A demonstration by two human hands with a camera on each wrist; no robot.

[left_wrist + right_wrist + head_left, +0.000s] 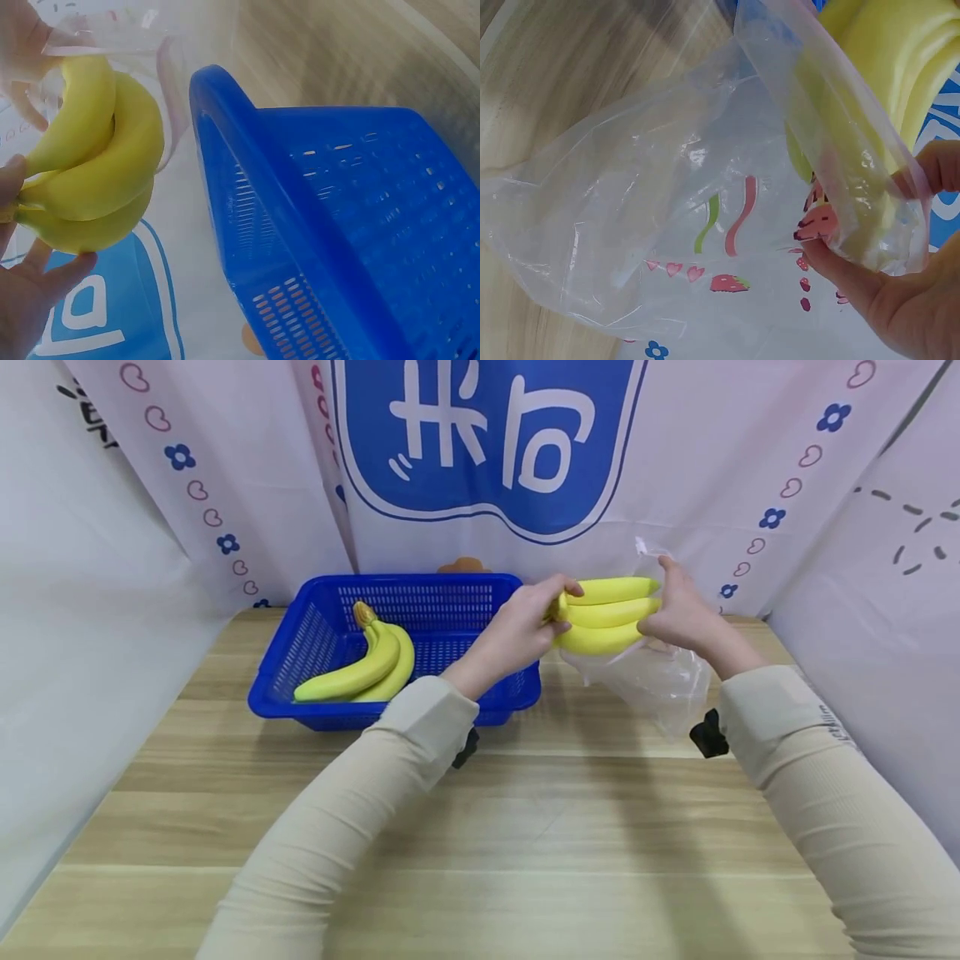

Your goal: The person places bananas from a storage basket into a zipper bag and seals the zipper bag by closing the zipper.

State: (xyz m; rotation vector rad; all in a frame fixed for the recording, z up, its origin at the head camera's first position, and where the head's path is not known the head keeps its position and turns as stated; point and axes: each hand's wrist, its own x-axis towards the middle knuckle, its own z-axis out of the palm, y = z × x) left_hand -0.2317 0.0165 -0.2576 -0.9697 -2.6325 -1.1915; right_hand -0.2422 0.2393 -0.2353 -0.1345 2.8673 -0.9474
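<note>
My left hand [517, 620] grips a bunch of yellow bananas [609, 613] by the stem end, above the table and just right of the blue basket. The right hand [684, 614] pinches the mouth of a clear plastic bag [652, 683] at the banana tips. In the right wrist view the bag [615, 225] hangs loosely open, printed with small pink and green figures, and the tips show through its film near the pink-edged mouth. Seen from the left wrist, the bunch [112, 165] has its curved fruit turned toward the bag.
A blue perforated basket [412, 581] stands at the back left with another bunch of bananas [367, 664] inside. Behind it hangs a white cloth [262, 485] with a blue emblem. The wooden tabletop [480, 860] extends toward me.
</note>
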